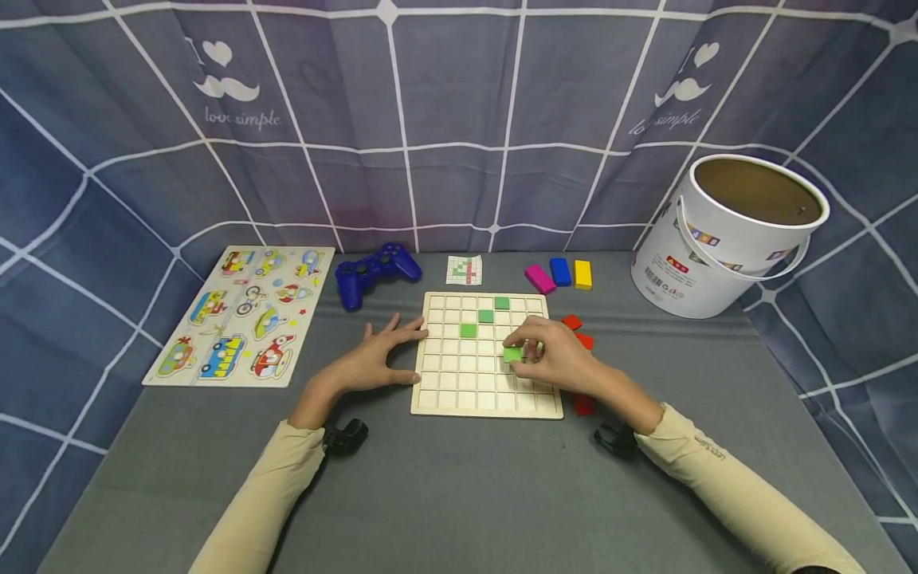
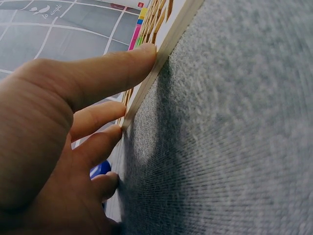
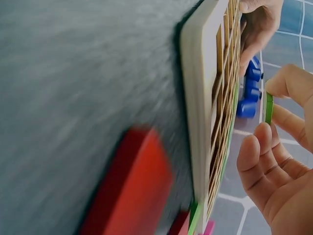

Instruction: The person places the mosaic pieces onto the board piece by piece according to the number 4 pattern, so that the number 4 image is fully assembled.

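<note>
A wooden grid board (image 1: pixel 459 402) lies in the middle of the table, with three green square tiles set in its upper cells, one of them a lighter green tile (image 1: pixel 468 330). Between thumb and finger, my right hand (image 1: pixel 562 356) pinches another green tile (image 3: pixel 269 108); the right wrist view shows it held above the board's surface. My left hand (image 1: pixel 369 359) touches the board's left edge with its thumb and fingertips, the fingers spread and fairly straight. Several red pieces (image 1: pixel 584 405) lie along the board's right side, partly hidden by my right hand and forearm.
Behind the board lie a small pattern card (image 1: pixel 464 270) and pink (image 1: pixel 540 279), blue (image 1: pixel 561 272) and yellow (image 1: pixel 582 274) blocks. A blue game controller (image 1: pixel 376 273) and a vehicle picture puzzle (image 1: pixel 240 319) are at left. A white bucket (image 1: pixel 674 271) stands back right.
</note>
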`<control>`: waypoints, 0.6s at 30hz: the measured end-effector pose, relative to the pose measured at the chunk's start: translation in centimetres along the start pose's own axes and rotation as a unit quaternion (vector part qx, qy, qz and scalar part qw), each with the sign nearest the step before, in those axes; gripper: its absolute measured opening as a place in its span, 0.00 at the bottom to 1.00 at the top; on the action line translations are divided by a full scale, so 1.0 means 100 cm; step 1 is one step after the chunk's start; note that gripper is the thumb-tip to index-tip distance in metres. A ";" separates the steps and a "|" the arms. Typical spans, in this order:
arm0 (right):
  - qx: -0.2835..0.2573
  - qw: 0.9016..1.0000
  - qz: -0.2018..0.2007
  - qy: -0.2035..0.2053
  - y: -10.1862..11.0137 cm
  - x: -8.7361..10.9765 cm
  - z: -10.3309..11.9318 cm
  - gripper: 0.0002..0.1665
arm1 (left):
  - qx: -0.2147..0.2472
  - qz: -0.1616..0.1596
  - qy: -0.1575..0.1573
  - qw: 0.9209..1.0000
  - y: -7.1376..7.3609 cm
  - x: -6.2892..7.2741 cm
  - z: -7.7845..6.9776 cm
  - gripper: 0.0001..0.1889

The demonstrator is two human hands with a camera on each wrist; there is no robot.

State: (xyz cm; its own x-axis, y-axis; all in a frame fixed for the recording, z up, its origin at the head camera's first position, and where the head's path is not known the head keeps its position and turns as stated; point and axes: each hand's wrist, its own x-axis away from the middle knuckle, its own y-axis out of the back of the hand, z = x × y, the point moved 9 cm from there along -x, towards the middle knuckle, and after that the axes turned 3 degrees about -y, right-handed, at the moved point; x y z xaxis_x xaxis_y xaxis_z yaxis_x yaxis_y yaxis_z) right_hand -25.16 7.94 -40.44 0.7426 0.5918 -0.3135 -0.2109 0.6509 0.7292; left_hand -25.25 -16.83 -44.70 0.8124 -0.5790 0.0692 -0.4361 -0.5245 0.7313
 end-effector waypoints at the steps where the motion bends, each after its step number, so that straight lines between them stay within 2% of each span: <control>1: -0.001 1.000 0.003 0.002 -0.003 -0.004 0.001 0.13 | -0.001 0.000 -0.001 1.000 0.000 0.000 0.000 0.42; 10: -0.010 0.999 0.037 -0.012 -0.032 -0.036 0.005 0.14 | -0.002 -0.001 0.000 1.000 -0.001 0.000 0.000 0.43; 18: 0.052 0.995 0.083 -0.002 -0.049 -0.058 0.016 0.11 | 0.001 -0.006 -0.005 1.000 0.001 0.002 -0.001 0.42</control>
State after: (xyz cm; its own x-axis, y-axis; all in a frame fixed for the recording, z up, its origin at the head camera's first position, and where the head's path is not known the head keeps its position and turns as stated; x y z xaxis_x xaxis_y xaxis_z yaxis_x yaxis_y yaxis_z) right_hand -27.42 0.57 -41.27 0.7059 0.6846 -0.1818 -0.2631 0.4917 0.8301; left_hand -25.11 -16.96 -44.52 0.8138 -0.5787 0.0531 -0.4269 -0.5334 0.7302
